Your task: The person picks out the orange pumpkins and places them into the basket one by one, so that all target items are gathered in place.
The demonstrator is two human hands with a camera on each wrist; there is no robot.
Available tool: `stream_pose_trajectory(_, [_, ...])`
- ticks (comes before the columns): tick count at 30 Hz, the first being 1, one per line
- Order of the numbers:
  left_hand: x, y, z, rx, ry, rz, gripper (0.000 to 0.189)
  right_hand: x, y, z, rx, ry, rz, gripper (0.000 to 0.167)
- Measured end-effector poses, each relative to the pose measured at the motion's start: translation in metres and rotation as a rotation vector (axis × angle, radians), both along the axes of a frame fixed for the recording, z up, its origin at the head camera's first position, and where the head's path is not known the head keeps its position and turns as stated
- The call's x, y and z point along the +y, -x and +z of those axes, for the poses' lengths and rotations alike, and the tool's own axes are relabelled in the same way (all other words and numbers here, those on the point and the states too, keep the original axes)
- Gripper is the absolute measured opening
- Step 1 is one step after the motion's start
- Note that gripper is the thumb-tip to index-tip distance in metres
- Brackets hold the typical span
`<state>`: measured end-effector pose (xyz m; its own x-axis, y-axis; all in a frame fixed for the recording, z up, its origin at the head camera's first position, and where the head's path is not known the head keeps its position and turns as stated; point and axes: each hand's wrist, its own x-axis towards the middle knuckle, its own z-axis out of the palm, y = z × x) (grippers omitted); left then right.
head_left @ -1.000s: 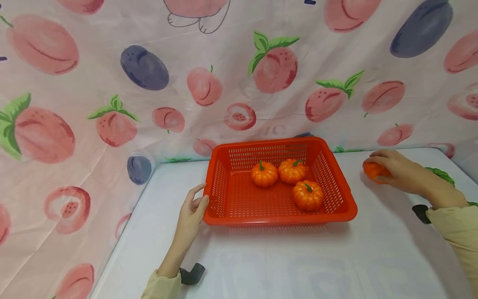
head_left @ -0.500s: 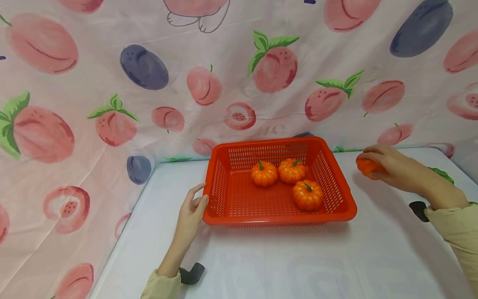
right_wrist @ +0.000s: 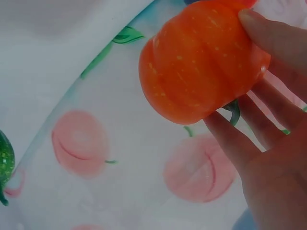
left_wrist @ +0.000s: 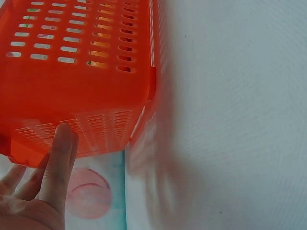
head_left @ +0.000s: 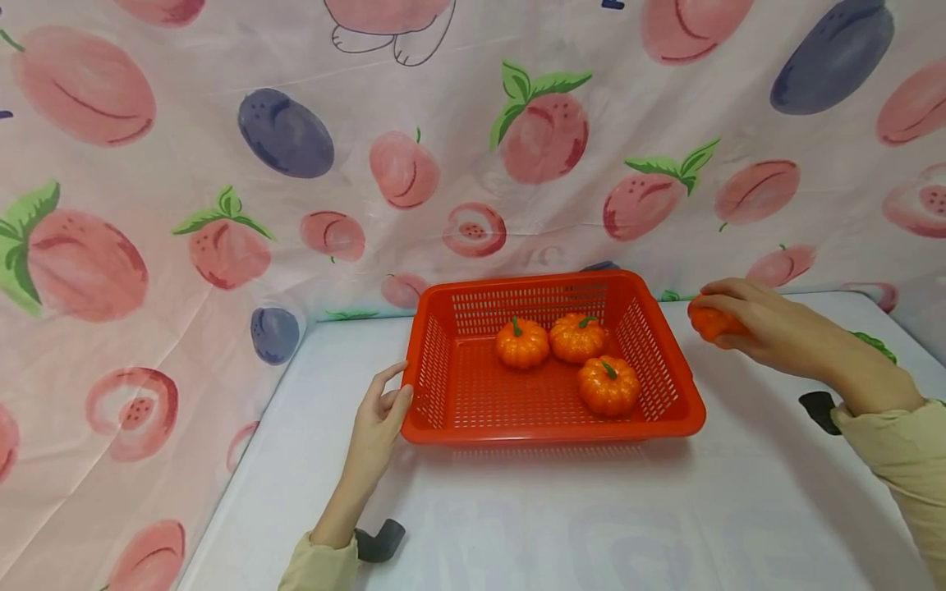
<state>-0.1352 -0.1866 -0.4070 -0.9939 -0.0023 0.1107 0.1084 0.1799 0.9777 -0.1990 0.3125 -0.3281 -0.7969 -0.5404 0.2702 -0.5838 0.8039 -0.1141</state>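
Note:
A small orange pumpkin (head_left: 715, 322) is held in the fingers of my right hand (head_left: 776, 332), just right of the basket. The right wrist view shows the thumb on one side of this ribbed pumpkin (right_wrist: 204, 62) and fingers by its green stem. The red plastic basket (head_left: 480, 437) stands mid-table with a pumpkin (head_left: 522, 345) at the back, another pumpkin (head_left: 578, 338) touching it, and a third pumpkin (head_left: 609, 387) nearer the front right. My left hand (head_left: 378, 419) touches the basket's left side; its fairly straight fingers (left_wrist: 56, 167) show against the perforated wall in the left wrist view.
Behind the right forearm lies a green thing (head_left: 875, 346), mostly hidden; a speckled dark green piece with a stem (right_wrist: 5, 165) shows at the right wrist view's left edge. A fruit-print cloth (head_left: 547, 205) hangs behind the white table (head_left: 547, 525).
My right hand has carried the pumpkin leftward and slightly up, closer to the basket's right rim. The left hand, the basket and the pumpkins inside stay where they were.

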Motion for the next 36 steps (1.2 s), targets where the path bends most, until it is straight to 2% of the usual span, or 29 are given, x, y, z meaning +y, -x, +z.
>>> stream_pose_trajectory(11, [0.000,0.000,0.001,-0.002,0.001,0.002,0.041,-0.011,-0.004,0.008,0.016,-0.020,0.008,0.053])
stream_pose_trajectory(19, [0.000,-0.001,0.001,0.003,-0.005,0.000,0.041,-0.019,-0.006,0.015,0.104,-0.011,0.069,0.056])
stream_pose_trajectory(30, [0.000,0.000,0.000,-0.001,-0.010,-0.003,0.042,-0.032,-0.007,0.022,0.124,-0.005,0.115,0.057])
stream_pose_trajectory(36, [-0.001,0.000,-0.001,0.007,-0.011,-0.005,0.042,-0.039,-0.009,0.027,0.105,-0.019,0.108,0.056])
